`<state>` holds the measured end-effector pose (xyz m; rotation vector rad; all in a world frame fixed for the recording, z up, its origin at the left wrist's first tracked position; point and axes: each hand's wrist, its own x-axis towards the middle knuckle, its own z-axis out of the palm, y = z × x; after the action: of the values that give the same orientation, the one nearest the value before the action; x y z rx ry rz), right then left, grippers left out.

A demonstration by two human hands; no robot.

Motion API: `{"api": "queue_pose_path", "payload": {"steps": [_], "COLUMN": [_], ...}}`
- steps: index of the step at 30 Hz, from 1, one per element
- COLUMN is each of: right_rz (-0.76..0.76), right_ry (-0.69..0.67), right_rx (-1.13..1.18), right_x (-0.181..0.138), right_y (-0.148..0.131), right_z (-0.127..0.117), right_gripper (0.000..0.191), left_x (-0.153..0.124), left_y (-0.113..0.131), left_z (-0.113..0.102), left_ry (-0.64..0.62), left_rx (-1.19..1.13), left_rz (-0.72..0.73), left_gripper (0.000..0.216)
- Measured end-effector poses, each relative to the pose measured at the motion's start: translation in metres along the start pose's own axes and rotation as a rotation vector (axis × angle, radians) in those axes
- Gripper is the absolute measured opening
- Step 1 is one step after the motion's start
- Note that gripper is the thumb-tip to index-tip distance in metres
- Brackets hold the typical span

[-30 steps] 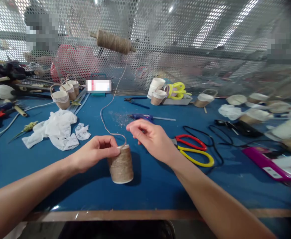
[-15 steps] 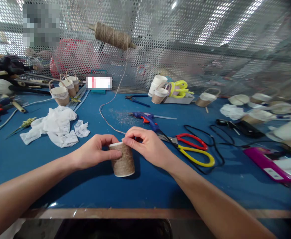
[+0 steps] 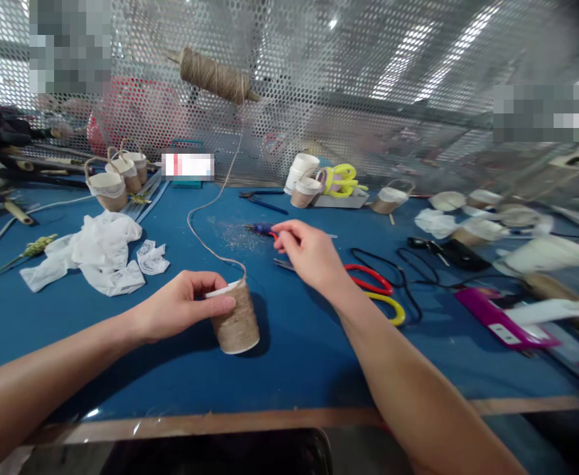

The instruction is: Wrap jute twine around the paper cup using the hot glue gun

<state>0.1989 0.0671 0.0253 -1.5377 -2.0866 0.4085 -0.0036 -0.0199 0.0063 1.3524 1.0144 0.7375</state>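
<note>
One twine-wrapped cup point(image 3: 237, 323) tilts over the table point(image 3: 299, 369), a little back from the middle of the near edge; I cannot tell whether its base touches the top. The left hand point(image 3: 183, 305) is clamped on its rim, thumb on the wound side, other fingers largely hidden behind. Toward the right edge lies a purple power strip point(image 3: 504, 320); nearer the middle, scissors point(image 3: 374, 282) are partly covered by the right forearm. White lace point(image 3: 102, 247) lies heaped toward the left edge. The right hand point(image 3: 313, 256), fingers curled, is at a blue glue gun point(image 3: 260, 229); whether it grips it I cannot tell. Pliers point(image 3: 267, 202) lie near the far edge, with small handled baskets point(image 3: 109, 192) toward the far left corner. Twine point(image 3: 188, 218) runs slack from the cup's rim up to a spool point(image 3: 214, 76) by a perforated screen point(image 3: 294, 39).
</note>
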Motion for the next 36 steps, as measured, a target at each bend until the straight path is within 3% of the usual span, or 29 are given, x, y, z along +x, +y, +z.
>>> {"api": "queue_pose_path", "payload": {"steps": [3, 6, 10, 15, 20, 24, 28, 31, 36], "right_rz": [0.135, 0.221, 0.26, 0.298, 0.256, 0.233, 0.163, 0.085, 0.033], "right_ry": [0.077, -0.027, -0.181, -0.149, -0.083, -0.222, -0.347, -0.411, -0.382], "right_rx": [-0.147, -0.225, -0.218, -0.07, 0.277, 0.566, 0.74, 0.795, 0.641], "right_x": [0.021, 0.032, 0.039, 0.04, 0.03, 0.015, -0.007, -0.023, -0.039], "right_y": [0.027, 0.043, 0.048, 0.043, 0.028, 0.014, 0.005, 0.003, 0.003], "right_z": [-0.007, -0.002, 0.012, 0.013, -0.004, -0.018, -0.024, -0.026, -0.028], "right_gripper": [0.029, 0.02, 0.026, 0.028, 0.018, 0.008, 0.017, 0.024, 0.019], "left_x": [-0.001, -0.001, -0.001, 0.0, 0.001, 0.003, 0.004, 0.006, 0.01], "left_y": [0.0, 0.0, -0.001, -0.004, -0.006, -0.005, -0.003, -0.004, -0.006], "left_z": [0.0, 0.0, -0.001, -0.004, -0.009, -0.012, -0.013, -0.015, -0.018], "left_ry": [-0.002, -0.001, 0.06, 0.099, 0.141, 0.148, 0.163, 0.197, 0.257], "left_rx": [0.013, 0.026, 0.066, 0.121, 0.271, 0.306, 0.333, 0.316, 0.175], "left_rz": [0.004, 0.019, 0.058, 0.108, 0.148, 0.155, 0.133, 0.128, 0.123], "left_gripper": [0.026, 0.026, 0.024, 0.023, 0.024, 0.023, 0.024, 0.024, 0.024]}}
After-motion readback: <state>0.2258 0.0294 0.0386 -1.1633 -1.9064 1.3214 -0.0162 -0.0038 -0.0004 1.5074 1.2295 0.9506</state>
